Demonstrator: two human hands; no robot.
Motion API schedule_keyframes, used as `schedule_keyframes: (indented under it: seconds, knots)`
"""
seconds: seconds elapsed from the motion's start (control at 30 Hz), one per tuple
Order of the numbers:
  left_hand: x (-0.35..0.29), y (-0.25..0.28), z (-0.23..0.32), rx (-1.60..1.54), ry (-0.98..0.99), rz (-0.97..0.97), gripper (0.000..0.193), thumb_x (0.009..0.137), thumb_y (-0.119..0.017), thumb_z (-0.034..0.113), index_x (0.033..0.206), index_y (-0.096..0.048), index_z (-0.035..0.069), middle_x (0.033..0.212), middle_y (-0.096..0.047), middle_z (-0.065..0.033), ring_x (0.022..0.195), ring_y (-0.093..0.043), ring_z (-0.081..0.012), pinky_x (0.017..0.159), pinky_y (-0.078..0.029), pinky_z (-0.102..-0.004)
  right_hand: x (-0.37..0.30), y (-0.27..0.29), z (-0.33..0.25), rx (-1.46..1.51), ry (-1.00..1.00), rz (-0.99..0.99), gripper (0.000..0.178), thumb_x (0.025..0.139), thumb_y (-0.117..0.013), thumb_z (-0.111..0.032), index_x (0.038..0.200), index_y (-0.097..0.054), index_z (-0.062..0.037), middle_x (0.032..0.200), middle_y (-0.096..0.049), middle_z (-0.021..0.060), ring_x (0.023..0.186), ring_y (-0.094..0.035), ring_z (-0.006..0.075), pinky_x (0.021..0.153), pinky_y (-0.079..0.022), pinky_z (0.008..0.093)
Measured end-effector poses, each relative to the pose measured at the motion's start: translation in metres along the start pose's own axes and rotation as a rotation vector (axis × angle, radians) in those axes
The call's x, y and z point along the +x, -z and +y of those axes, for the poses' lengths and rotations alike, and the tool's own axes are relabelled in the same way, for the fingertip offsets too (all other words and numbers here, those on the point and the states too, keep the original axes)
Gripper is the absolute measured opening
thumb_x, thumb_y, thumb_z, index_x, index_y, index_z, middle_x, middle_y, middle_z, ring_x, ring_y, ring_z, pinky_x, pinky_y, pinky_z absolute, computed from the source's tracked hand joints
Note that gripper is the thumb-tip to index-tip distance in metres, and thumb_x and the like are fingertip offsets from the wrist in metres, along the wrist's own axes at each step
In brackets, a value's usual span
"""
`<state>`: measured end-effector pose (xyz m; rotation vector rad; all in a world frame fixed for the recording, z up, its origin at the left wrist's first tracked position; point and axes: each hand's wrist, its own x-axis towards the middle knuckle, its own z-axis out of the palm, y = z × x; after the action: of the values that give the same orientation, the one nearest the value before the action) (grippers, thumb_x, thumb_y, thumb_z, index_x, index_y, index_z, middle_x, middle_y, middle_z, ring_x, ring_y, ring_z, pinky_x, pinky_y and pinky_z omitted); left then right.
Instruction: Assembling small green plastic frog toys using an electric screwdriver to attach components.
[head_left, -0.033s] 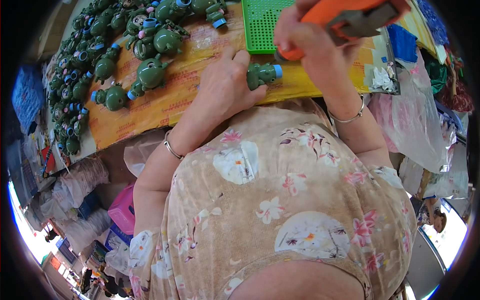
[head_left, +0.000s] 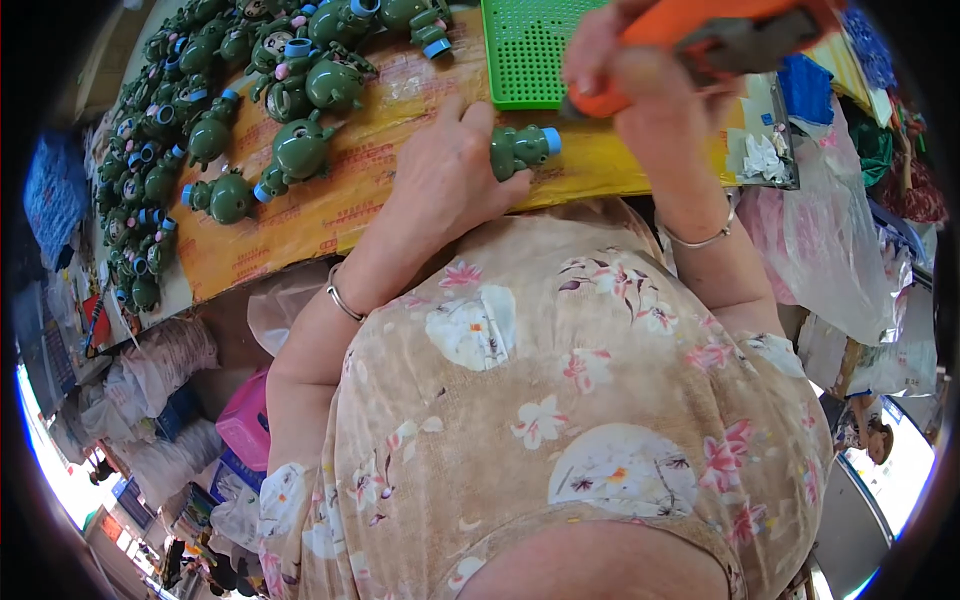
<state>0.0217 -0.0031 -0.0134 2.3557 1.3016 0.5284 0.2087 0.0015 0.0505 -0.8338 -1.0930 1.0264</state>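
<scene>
My left hand [head_left: 450,155] is closed around a dark green figurine [head_left: 517,150] lying on its side on the table. The figurine's light blue end points right, and its other end is hidden under my fingers. Above and to the right, my right hand [head_left: 660,100] grips an orange and grey power tool [head_left: 745,32], like a cordless screwdriver, partly blurred. The tool's dark tip points down and left, near the figurine's blue end with a gap between. A green perforated basket [head_left: 527,103] stands just beyond the figurine.
Many similar green figurines [head_left: 302,148] with light blue ends crowd the table's left side. Yellow-brown tape covers the tabletop [head_left: 350,195]. Crumpled white scraps [head_left: 764,157] lie at the right edge, where a clear plastic bag [head_left: 830,240] hangs. A pink bin [head_left: 245,418] stands below left.
My right hand has moved slightly right with the orange tool, widening the gap to the figurine's blue end. My left hand and the figurine have shifted a touch left.
</scene>
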Motion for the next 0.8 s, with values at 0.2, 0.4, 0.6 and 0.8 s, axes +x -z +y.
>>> schedule_keyframes:
  seconds: [0.2, 0.4, 0.6, 0.8]
  knots:
    - [-0.003, 0.015, 0.001, -0.063, 0.024, -0.053, 0.045, 0.076, -0.08, 0.026, 0.101, -0.057, -0.004, 0.1, -0.059, -0.0264, 0.085, -0.065, -0.0462, 0.073, -0.055, -0.0513, 0.032, 0.055, 0.013, 0.024, 0.229, 0.048, 0.025, 0.093, -0.074, -0.01, 0.111, -0.058, -0.0041, 0.078, -0.062, 0.0046, 0.062, -0.061, 0.0151, 0.056, -0.049, 0.0306]
    - [-0.002, 0.015, 0.001, -0.071, -0.018, -0.076, 0.043, 0.078, -0.077, 0.024, 0.103, -0.056, -0.004, 0.098, -0.057, -0.0265, 0.082, -0.064, -0.047, 0.071, -0.054, -0.0521, 0.028, 0.065, 0.024, -0.061, 0.239, 0.095, 0.024, 0.093, -0.076, -0.008, 0.111, -0.061, -0.0033, 0.079, -0.061, 0.0031, 0.061, -0.061, 0.0137, 0.057, -0.05, 0.0289]
    - [-0.001, 0.015, 0.002, -0.058, 0.002, -0.081, 0.043, 0.077, -0.077, 0.023, 0.103, -0.056, -0.004, 0.098, -0.058, -0.0258, 0.083, -0.064, -0.046, 0.07, -0.054, -0.0521, 0.025, 0.065, 0.028, -0.084, 0.224, 0.097, 0.024, 0.092, -0.075, -0.005, 0.111, -0.061, -0.0027, 0.082, -0.062, 0.0028, 0.063, -0.062, 0.0138, 0.058, -0.051, 0.0291]
    - [-0.002, 0.011, 0.0, -0.054, -0.014, -0.048, 0.042, 0.077, -0.077, 0.024, 0.103, -0.057, -0.002, 0.099, -0.059, -0.0247, 0.082, -0.064, -0.0452, 0.07, -0.054, -0.0518, 0.026, 0.063, 0.029, -0.123, 0.263, 0.099, 0.023, 0.094, -0.074, -0.006, 0.112, -0.06, -0.0026, 0.081, -0.062, 0.0029, 0.065, -0.062, 0.0135, 0.058, -0.051, 0.0289]
